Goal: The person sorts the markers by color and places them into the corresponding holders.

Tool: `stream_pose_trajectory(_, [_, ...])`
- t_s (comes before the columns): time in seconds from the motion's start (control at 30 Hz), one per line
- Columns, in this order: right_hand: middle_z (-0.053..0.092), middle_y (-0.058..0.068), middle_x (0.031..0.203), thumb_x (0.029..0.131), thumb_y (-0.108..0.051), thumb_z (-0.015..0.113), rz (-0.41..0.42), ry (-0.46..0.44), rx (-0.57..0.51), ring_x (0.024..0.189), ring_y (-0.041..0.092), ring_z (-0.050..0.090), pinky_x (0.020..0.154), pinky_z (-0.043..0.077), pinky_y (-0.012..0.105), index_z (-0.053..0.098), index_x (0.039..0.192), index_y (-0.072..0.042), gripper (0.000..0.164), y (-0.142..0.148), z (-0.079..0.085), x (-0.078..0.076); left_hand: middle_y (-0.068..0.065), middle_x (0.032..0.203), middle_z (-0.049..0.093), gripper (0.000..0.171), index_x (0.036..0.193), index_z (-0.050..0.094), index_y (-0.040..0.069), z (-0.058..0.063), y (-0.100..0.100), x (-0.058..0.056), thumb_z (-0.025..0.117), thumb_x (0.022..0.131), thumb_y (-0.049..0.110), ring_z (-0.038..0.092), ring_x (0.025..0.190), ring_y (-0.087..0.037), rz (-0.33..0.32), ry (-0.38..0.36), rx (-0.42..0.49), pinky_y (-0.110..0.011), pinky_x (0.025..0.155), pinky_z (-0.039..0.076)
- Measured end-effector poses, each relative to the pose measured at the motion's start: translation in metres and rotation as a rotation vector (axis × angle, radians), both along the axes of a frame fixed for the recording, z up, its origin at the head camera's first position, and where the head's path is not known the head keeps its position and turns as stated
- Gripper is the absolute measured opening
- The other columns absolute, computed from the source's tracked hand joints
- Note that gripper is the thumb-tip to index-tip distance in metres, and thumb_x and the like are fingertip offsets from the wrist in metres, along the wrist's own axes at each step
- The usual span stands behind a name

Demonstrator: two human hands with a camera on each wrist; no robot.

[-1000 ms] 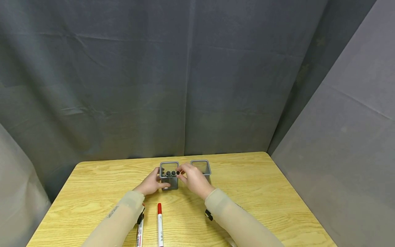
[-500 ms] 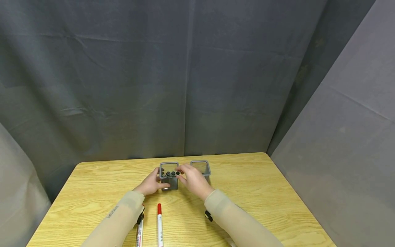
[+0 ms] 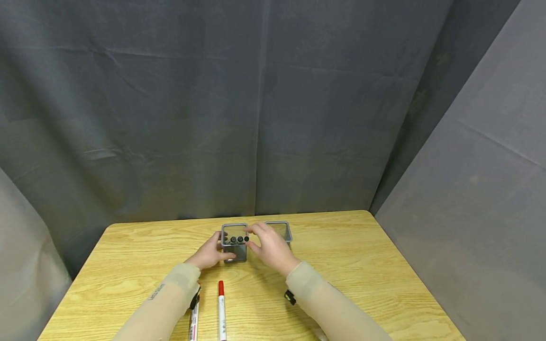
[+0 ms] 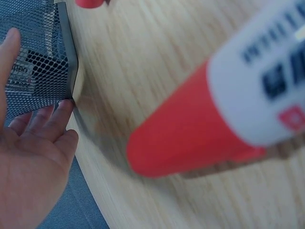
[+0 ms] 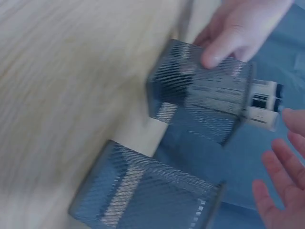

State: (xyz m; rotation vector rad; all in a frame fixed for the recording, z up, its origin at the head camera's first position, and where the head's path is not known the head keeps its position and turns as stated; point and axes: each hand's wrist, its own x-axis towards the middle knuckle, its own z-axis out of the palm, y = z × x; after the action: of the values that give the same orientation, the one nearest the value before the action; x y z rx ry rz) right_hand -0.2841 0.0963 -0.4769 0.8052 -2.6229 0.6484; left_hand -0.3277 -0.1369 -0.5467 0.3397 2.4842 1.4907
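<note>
Holder (image 3: 241,252) of markers (image 3: 233,240) sits between left fingers (image 4: 56,121) and thumb (image 4: 9,50).

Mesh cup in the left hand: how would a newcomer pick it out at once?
Near the far edge of the wooden table, find the left hand. It grips a grey mesh cup, just left of the other cup in the head view. What sets it apart: black-tipped markers poke above its rim; none show above the other's.

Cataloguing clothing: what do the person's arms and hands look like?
The long, pale beige fabric left sleeve bears dark lettering, too small to read; the right sleeve matches in colour. Small black devices sit at both wrists. The left hand and right hand are gloveless.
</note>
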Motion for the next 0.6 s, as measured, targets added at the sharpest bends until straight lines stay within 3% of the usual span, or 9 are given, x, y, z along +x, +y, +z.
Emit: stream_pose_trajectory(0.6, [0.071, -0.002, 0.109, 0.093, -0.014, 0.078, 0.019, 0.168, -0.137, 0.102, 0.014, 0.067, 0.087, 0.058, 0.033, 0.069, 0.126, -0.013, 0.034, 0.012, 0.029, 0.029, -0.022, 0.148, 0.052, 0.082, 0.151, 0.037, 0.003, -0.006, -0.004, -0.004, 0.085, 0.086, 0.015, 0.048, 0.140, -0.048, -0.002, -0.005, 0.027, -0.054, 0.110, 0.048])
